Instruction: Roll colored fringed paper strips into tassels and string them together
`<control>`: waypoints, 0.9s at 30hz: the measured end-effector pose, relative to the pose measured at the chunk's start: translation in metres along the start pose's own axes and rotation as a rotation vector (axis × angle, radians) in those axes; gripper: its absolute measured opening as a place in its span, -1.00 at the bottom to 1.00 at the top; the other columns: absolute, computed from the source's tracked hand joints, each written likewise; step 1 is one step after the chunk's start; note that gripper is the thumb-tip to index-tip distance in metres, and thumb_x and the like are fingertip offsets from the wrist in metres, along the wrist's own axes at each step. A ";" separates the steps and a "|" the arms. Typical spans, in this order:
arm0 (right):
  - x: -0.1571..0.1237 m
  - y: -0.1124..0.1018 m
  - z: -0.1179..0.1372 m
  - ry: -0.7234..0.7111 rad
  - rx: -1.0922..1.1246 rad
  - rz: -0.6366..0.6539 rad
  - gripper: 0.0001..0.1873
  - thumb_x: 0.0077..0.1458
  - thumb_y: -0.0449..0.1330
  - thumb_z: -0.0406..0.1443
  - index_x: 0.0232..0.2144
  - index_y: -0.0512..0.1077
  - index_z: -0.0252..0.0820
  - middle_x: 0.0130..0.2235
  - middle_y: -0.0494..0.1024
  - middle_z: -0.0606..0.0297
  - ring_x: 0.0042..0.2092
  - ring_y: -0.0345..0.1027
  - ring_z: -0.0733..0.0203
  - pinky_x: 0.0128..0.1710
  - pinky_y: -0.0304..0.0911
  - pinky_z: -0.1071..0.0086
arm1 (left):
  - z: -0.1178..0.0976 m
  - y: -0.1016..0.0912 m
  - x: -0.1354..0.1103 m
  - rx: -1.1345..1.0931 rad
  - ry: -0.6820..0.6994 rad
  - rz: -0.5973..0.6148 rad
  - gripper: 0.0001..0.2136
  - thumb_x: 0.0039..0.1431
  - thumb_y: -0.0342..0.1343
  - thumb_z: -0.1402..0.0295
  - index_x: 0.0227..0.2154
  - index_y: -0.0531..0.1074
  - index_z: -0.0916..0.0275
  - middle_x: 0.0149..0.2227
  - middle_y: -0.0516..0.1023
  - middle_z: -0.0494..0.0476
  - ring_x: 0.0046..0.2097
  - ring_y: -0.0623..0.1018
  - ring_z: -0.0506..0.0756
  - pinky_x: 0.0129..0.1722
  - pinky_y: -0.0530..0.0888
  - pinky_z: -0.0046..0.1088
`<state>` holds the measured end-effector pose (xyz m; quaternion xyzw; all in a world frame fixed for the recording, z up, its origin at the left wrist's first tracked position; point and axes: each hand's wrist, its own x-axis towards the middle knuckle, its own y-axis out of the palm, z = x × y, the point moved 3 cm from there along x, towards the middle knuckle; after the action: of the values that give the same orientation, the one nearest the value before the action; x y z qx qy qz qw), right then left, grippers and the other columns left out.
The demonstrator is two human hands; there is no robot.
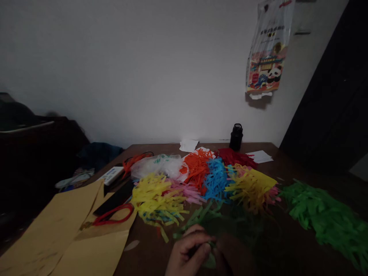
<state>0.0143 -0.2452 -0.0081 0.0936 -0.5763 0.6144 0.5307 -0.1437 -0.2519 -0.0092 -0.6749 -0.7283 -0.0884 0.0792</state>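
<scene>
- Hidden or cut off: the left hand [188, 251] shows only from the knuckles to the lower frame edge, and the wrist is out of view. The right hand [234, 255] lies in deep shadow just beside it. Its outline is faint, and whether its fingers are closed or spread cannot be told.
- Left hand state: the fingers are curled in tight, pinching a green strip [211, 261] at the near edge of the table [149, 253]. The strip sits between the two hands, and its lower end is hard to make out.
- Writing: the hanging bag [270, 46] on the wall carries a printed panda and building picture. The dark characters above it are too blurred to read.
- Containers: a clear plastic bag [161, 165] lies at mid-table with green-marked contents that cannot be identified. A black bottle [236, 137] stands upright by the wall with its lid on.
- Cut paper: loose green strips [198, 218] lie just beyond the left hand. Behind them are yellow strips [156, 197], pink strips [186, 189], orange strips [198, 166], blue strips [215, 178] and red strips [234, 156], heaped touching one another.
- Right side: a large green pile [327, 218] lies apart from the other colours and runs out of frame.
- Left side: tan paper sheets [63, 226] are cut off at the corner, and a red loop [113, 214] rests on them — possibly scissor handles.
</scene>
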 end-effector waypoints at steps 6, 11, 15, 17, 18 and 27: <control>-0.017 0.011 -0.016 -0.035 -0.011 -0.019 -0.74 0.30 0.14 -0.18 -0.04 0.41 -0.18 -0.05 0.48 0.19 -0.16 0.44 0.20 -0.18 0.43 0.24 | -0.010 -0.008 0.005 0.259 0.123 0.204 -0.80 0.21 0.17 0.23 -0.29 0.67 0.15 -0.35 0.57 0.20 -0.29 0.57 0.12 -0.27 0.44 -0.49; -0.030 0.019 -0.025 -0.027 -0.046 -0.057 -0.83 0.31 0.08 -0.22 -0.15 0.44 -0.11 -0.27 0.55 0.27 -0.30 0.47 0.20 -0.33 0.44 0.36 | -0.019 -0.014 0.005 0.381 0.050 0.264 -0.83 0.19 0.18 0.24 -0.27 0.65 0.14 -0.35 0.61 0.16 -0.29 0.57 0.11 -0.31 0.41 -0.53; -0.030 0.019 -0.023 -0.014 -0.066 -0.064 -0.84 0.24 0.10 -0.24 -0.15 0.44 0.02 -0.30 0.56 0.28 -0.31 0.50 0.13 -0.40 0.45 0.43 | -0.022 -0.018 0.003 0.490 0.087 0.202 -0.81 0.20 0.15 0.32 -0.50 0.53 0.21 -0.53 0.52 0.06 -0.45 0.48 0.04 -0.44 0.34 -0.58; -0.026 0.020 -0.020 -0.020 -0.056 -0.048 -0.83 0.26 0.06 -0.21 -0.17 0.44 0.03 -0.32 0.56 0.30 -0.33 0.49 0.14 -0.42 0.44 0.46 | -0.022 -0.017 0.001 0.557 0.127 0.219 -0.80 0.21 0.12 0.37 -0.53 0.48 0.22 -0.55 0.50 0.06 -0.47 0.47 0.02 -0.47 0.33 -0.59; -0.025 0.020 -0.018 -0.022 -0.048 -0.035 -0.81 0.28 0.03 -0.20 -0.18 0.44 0.01 -0.33 0.55 0.31 -0.35 0.49 0.16 -0.42 0.43 0.47 | -0.022 -0.017 0.000 0.579 0.151 0.229 -0.80 0.20 0.11 0.39 -0.54 0.47 0.22 -0.55 0.51 0.06 -0.47 0.48 0.02 -0.47 0.33 -0.60; -0.021 0.031 -0.011 -0.078 0.042 0.069 -0.74 0.28 -0.01 -0.28 -0.46 0.32 -0.09 -0.51 0.42 0.37 -0.45 0.35 0.26 -0.33 0.36 0.45 | -0.022 -0.016 -0.016 0.708 0.569 0.162 -0.81 0.05 -0.04 0.62 -0.51 0.30 0.18 -0.58 0.42 -0.03 -0.54 0.43 -0.04 -0.55 0.30 -0.65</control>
<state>0.0049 -0.2403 -0.0457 0.1086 -0.5862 0.6403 0.4843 -0.1581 -0.2733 0.0079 -0.6099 -0.6077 -0.0095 0.5085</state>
